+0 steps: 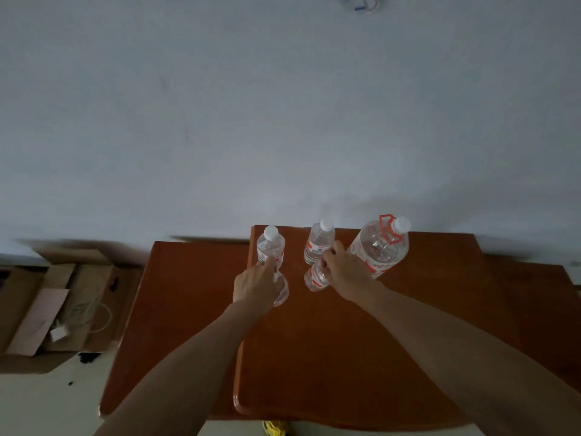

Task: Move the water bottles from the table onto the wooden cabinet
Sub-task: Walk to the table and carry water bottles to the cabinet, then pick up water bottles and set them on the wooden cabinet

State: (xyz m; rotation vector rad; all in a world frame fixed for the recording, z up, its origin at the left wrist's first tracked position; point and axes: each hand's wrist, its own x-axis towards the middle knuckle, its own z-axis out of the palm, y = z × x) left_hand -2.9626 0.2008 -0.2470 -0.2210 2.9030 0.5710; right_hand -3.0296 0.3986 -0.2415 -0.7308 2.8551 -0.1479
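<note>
Two small clear plastic water bottles with red-and-white labels are gripped low at frame centre: one is wrapped by the fingers of the left hand, the other by the right hand, both just above the reddish-brown wooden cabinet top. Two more small bottles and a large handled bottle are stood behind. Full bottles are judged moderately heavy, thin-walled and slick; the labelled midsection is best grasped.

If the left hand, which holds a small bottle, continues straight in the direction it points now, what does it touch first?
Most likely the small bottle standing just beyond the left hand on the wooden cabinet; they already look close, though depth is unclear.
</note>
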